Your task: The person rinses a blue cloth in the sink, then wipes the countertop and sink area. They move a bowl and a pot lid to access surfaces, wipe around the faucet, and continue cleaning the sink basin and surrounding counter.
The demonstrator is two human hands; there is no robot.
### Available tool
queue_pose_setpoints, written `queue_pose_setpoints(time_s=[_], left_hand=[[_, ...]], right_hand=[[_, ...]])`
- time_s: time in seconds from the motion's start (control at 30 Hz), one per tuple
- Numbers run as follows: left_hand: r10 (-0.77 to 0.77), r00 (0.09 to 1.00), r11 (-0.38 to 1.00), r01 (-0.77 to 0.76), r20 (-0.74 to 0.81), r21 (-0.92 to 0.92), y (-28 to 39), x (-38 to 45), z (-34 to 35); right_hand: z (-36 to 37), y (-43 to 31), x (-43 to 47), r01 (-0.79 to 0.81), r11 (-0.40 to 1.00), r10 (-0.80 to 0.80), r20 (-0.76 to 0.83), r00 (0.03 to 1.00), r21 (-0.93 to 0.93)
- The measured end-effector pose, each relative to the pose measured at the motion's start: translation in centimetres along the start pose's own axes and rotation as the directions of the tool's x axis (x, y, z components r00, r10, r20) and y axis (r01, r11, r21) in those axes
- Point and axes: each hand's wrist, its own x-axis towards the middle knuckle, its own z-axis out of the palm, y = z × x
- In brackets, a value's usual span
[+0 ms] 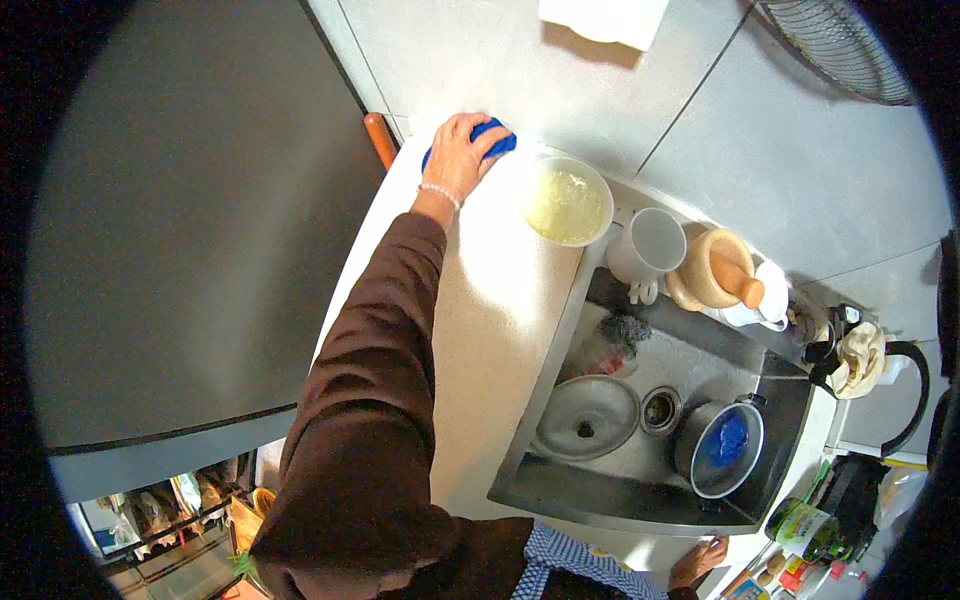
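My left hand (459, 154) presses a blue cloth (495, 136) against the white countertop (487, 360), in the back corner by the wall. Just right of it stands a round bowl (570, 201) of cloudy yellowish liquid. At the front rim of the steel sink (645, 517), my right hand (699, 562) rests on the counter edge; its fingers are partly hidden. In the sink lie a metal lid (589, 418), a dark scouring pad (624, 330) and a pot (720, 480) with something blue inside.
Behind the sink stand a pale plastic jug (649, 244), a mortar with pestle (720, 266) and a white cup (772, 292). A black faucet (911, 397) rises at the right, near a green bottle (802, 529). A large dark grey appliance surface (202, 225) borders the counter's left.
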Motion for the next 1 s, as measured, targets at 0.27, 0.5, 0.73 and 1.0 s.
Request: queue_pose_setpoints(time_s=[0.27,0.5,0.73,1.0], left_hand=[[-0.369,0.921,0.923,0.379,-0.127,0.068,-3.8,-1.5,0.3],[-0.717,0.462,0.682,0.621,-0.522,-0.387,-7.2,2.2,-1.7],[-0.599,0.636,0.796,0.541,-0.485,-0.273,-2.4,3.8,1.5],[-0.391,0.919,0.919,0.387,-0.053,-0.073,-2.0,-1.4,-1.0]], right_hand=[[0.2,-0.2,0.0,-0.055,0.998,0.054,-0.018,0.998,-0.014],[0.3,1.2,-0.5,0.182,0.898,-0.147,0.116,0.982,-0.4],[1.3,1.9,-0.4,0.136,0.949,-0.139,0.011,0.99,-0.283],[1.1,0.7,0.0,-0.01,1.0,0.011,-0.098,0.995,0.017]])
